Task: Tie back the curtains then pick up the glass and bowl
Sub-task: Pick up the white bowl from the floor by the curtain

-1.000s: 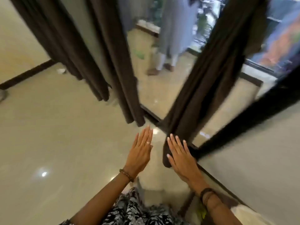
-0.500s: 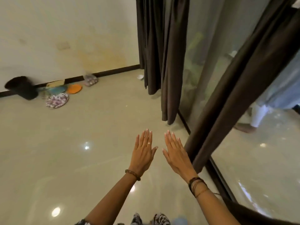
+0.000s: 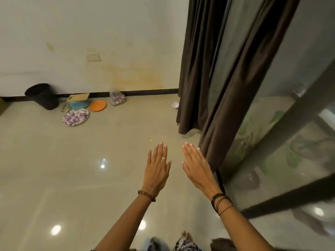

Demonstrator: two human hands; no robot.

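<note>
Two dark brown curtain panels hang at the glass door. The nearer curtain (image 3: pixel 233 98) slants down toward my right hand, and the farther curtain (image 3: pixel 195 69) hangs by the wall corner. A small white bowl (image 3: pixel 175 105) sits on the floor just left of the farther curtain's hem. My left hand (image 3: pixel 157 169) and my right hand (image 3: pixel 196 167) are stretched out flat over the floor, palms down, fingers straight, holding nothing. The right hand is just left of the nearer curtain's lower edge, apart from it. No glass is visible.
Along the far wall stand a black bin (image 3: pixel 42 96), a cutting board (image 3: pixel 78 97), a blue plate (image 3: pixel 78 105), an orange plate (image 3: pixel 97 105), a tray of purple onions (image 3: pixel 75 116) and a bag of onions (image 3: pixel 117 99). The glass door (image 3: pixel 282 134) fills the right side.
The view has swung left, from the glass door to the wall and floor items. Both hands stay flat and empty, now farther from the nearer curtain.
</note>
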